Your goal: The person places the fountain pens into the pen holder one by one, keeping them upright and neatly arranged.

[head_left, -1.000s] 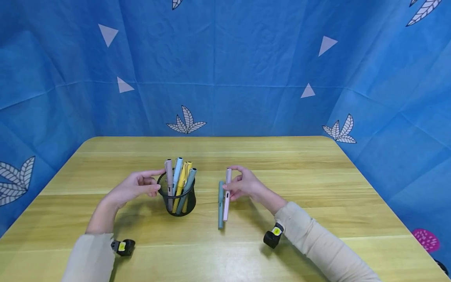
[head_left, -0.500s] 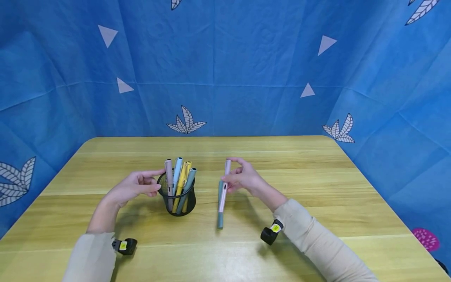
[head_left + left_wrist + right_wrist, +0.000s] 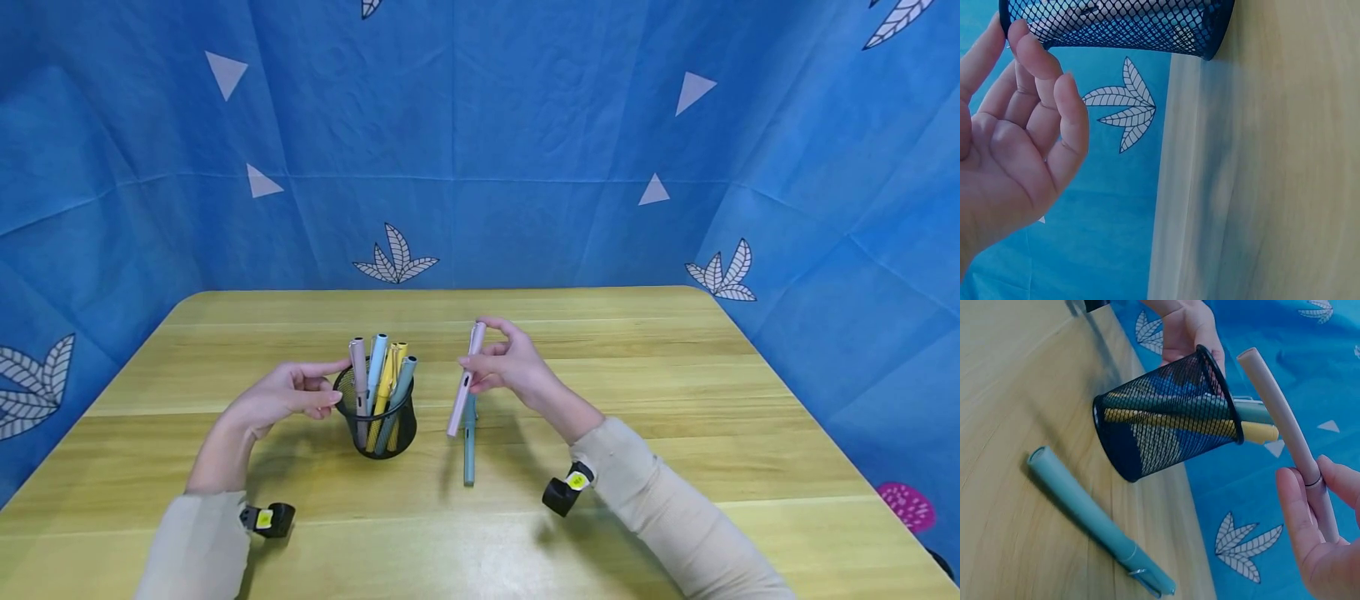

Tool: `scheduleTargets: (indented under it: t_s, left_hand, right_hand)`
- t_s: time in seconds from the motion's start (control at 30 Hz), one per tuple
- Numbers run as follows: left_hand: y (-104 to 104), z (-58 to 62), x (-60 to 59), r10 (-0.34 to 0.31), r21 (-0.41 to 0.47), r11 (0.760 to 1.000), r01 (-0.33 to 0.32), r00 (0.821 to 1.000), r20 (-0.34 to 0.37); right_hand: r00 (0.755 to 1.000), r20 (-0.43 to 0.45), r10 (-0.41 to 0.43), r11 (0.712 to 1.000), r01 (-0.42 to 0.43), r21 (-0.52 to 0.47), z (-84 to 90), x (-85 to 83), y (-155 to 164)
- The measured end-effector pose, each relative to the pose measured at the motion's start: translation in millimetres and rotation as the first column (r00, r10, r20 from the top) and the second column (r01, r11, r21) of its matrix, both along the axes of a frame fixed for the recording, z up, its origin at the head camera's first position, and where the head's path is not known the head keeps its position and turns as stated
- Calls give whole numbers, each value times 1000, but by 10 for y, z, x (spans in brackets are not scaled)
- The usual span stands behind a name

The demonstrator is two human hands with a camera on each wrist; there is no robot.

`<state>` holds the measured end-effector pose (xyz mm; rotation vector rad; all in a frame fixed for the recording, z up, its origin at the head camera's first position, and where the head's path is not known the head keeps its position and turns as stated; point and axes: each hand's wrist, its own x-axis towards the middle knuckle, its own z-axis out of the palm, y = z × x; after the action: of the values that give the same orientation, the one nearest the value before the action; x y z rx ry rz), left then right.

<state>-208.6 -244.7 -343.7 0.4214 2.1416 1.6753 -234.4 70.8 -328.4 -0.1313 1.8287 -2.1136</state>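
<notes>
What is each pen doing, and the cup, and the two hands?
pink pen: lifted off the table, tilted, pinched by the right hand.
green pen: lying flat on the table, untouched.
mesh pen cup: upright, holding several pens.
pens in the cup: standing, leaning on the rim.
left hand: fingertips touching the cup's rim.
right hand: holding the pink pen.

Left hand point(image 3: 1010, 137) fingertips touching black mesh holder point(image 3: 1116, 25), wooden table point(image 3: 1272, 175), blue backdrop point(image 3: 1097, 250)
</notes>
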Motion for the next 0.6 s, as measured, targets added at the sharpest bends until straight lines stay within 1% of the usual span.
scheduleTargets:
  t_s: [0.2, 0.37, 0.6]
  left_hand:
    - [6, 12, 7, 8, 2, 1000, -8, 1000, 25]
    - [17, 22, 5, 15, 1, 1000, -15, 999, 49]
    - [37, 60, 20, 38, -36, 999, -36, 998, 50]
  right_hand:
    - [998, -52, -42, 999, 42, -1, 41, 32, -81]
    - [993, -90, -73, 997, 70, -34, 58, 41, -148]
    - [986, -108, -130, 990, 123, -68, 92, 40, -228]
